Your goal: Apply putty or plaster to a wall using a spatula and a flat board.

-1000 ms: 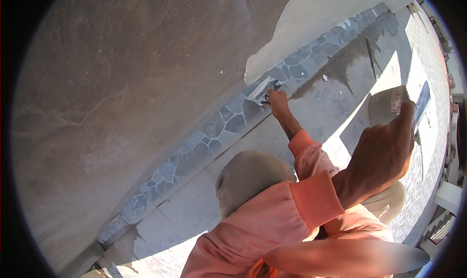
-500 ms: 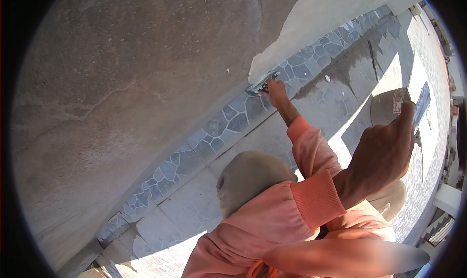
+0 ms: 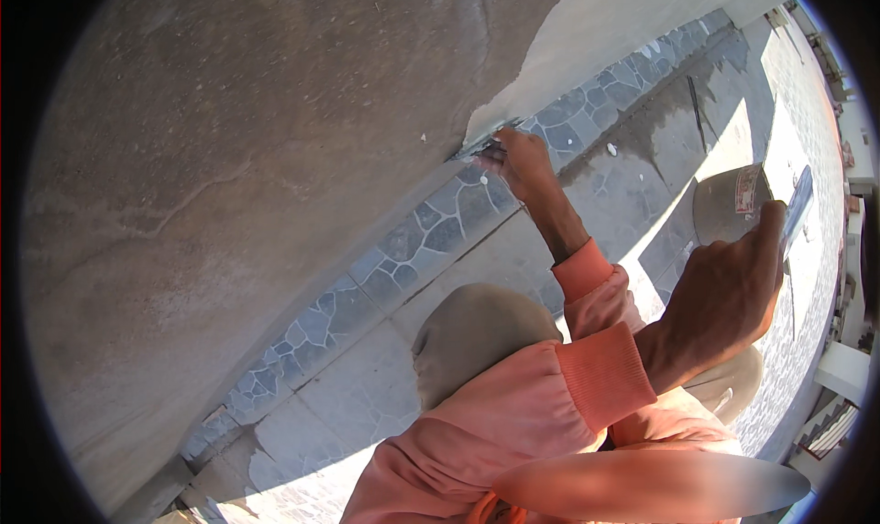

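Observation:
My left hand (image 3: 720, 290) reaches across to the right and is closed around a wide, flat blade tool (image 3: 799, 203), probably a putty knife; its handle is mostly hidden in my fist. Beneath my left arm, my right arm stretches forward to the wall's foot. There my right hand (image 3: 522, 162) grips a flat metal putty knife (image 3: 481, 143), its blade lying against the wall. The blade sits where the pale coating (image 3: 541, 93) meets the bare grey-brown wall (image 3: 275, 139).
A grey bucket (image 3: 724, 203) with a red-and-white label stands right of the hands. Stone-patterned tiles (image 3: 403, 240) border the wall, with white blobs (image 3: 612, 149) on the ground. A thin dark rod (image 3: 698, 111) lies farther off. My bent knee (image 3: 486, 336) is close below.
My right hand and its putty knife have shifted slightly up along the wall, and more of that forearm shows. My left hand has hardly moved.

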`<state>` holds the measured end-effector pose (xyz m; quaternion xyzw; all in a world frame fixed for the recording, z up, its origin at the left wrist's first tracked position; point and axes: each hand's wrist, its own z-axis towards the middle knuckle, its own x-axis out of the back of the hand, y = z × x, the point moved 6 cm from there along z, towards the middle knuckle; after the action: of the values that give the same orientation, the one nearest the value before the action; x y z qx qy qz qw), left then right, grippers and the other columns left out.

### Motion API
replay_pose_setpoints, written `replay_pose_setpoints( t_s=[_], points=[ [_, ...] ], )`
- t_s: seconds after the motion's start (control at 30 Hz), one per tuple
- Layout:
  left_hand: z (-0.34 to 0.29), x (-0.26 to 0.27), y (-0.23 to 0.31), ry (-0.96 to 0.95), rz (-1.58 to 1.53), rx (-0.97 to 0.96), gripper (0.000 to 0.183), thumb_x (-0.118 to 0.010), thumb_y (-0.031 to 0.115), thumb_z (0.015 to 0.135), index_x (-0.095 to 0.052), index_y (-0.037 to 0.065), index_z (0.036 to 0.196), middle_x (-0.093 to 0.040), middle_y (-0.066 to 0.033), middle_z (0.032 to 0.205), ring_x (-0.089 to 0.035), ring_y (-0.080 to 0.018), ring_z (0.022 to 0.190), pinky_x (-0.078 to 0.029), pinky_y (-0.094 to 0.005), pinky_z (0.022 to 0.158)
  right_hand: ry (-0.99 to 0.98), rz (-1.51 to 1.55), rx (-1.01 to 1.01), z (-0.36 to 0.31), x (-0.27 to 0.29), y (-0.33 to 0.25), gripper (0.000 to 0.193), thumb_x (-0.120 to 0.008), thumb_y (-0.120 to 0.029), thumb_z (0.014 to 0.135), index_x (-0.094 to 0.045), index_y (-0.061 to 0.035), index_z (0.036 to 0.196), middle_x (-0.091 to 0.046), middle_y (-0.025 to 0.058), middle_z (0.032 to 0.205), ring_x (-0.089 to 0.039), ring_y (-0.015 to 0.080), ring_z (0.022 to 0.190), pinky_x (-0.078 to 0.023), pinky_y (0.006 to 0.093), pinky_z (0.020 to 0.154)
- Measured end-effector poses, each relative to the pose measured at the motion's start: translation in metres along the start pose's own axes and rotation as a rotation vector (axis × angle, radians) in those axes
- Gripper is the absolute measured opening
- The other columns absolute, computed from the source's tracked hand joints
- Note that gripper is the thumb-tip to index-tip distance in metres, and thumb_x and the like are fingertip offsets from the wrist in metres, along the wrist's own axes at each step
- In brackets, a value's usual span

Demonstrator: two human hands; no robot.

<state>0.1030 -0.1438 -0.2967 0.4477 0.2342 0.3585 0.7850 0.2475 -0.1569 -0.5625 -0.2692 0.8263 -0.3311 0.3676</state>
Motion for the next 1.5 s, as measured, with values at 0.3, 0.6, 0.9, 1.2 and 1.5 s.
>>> replay_pose_setpoints(
  t_s=[0.3, 0.6, 0.9, 1.2, 1.5],
  points=[
    [0.002, -0.007, 0.0, 0.0, -0.031, -0.023, 0.05, -0.058, 0.002, 0.083, -0.033, -0.017, 0.122, -0.056, -0.024, 0.069, -0.057, -0.0375, 0.052, -0.045, -0.0425, 0.046, -0.056, 0.018, 0.079, -0.061, -0.029, -0.072, 0.031, -0.044, -0.006, 0.089, -0.045, 0.0136, 0.114, -0.056, 0.0198, 0.107, -0.06, 0.0329, 0.094, -0.054, 0.0446, 0.082],
    [0.001, -0.008, 0.0, 0.001, 0.029, -0.007, 0.051, -0.059, 0.002, 0.083, -0.033, -0.018, 0.121, -0.056, -0.0248, 0.067, -0.059, -0.0351, 0.052, -0.046, -0.0398, 0.045, -0.011, 0.166, 0.109, -0.004, 0.075, -0.003, 0.02, -0.045, -0.002, 0.086, -0.05, 0.0034, 0.104, -0.058, 0.0117, 0.101, -0.062, 0.0243, 0.088, -0.053, 0.045, 0.077],
    [-0.001, -0.001, -0.001, -0.016, 0.038, 0.017, 0.047, -0.058, 0.001, 0.082, -0.034, -0.014, 0.12, -0.054, -0.021, 0.063, -0.058, -0.0336, 0.05, -0.044, -0.0387, 0.044, 0.216, 0.167, -0.024, 0.053, 0.141, 0.069, 0.015, -0.048, -0.006, 0.085, -0.05, -0.0023, 0.1, -0.057, 0.0085, 0.094, -0.06, 0.0234, 0.087, -0.05, 0.0438, 0.079],
    [-0.006, 0.005, -0.009, 0.022, 0.03, 0.037, 0.042, -0.057, -0.001, 0.082, -0.036, -0.011, 0.117, -0.052, -0.0191, 0.061, -0.056, -0.0336, 0.048, -0.042, -0.0382, 0.042, 0.153, 0.064, -0.063, 0.077, 0.103, 0.081, 0.019, -0.048, -0.006, 0.085, -0.051, 0.0032, 0.101, -0.059, 0.014, 0.099, -0.062, 0.0275, 0.093, -0.051, 0.0469, 0.081],
    [-0.016, 0.015, -0.015, -0.013, 0.12, 0.043, 0.048, -0.059, 0.0, 0.082, -0.034, -0.017, 0.119, -0.05, -0.0176, 0.059, -0.054, -0.0314, 0.046, -0.041, -0.0378, 0.041, -0.051, -0.012, -0.092, 0.102, 0.046, 0.084, 0.036, -0.046, -0.008, 0.091, -0.045, 0.0131, 0.12, -0.055, 0.0249, 0.116, -0.058, 0.0376, 0.105, -0.051, 0.0507, 0.088]
  ],
)
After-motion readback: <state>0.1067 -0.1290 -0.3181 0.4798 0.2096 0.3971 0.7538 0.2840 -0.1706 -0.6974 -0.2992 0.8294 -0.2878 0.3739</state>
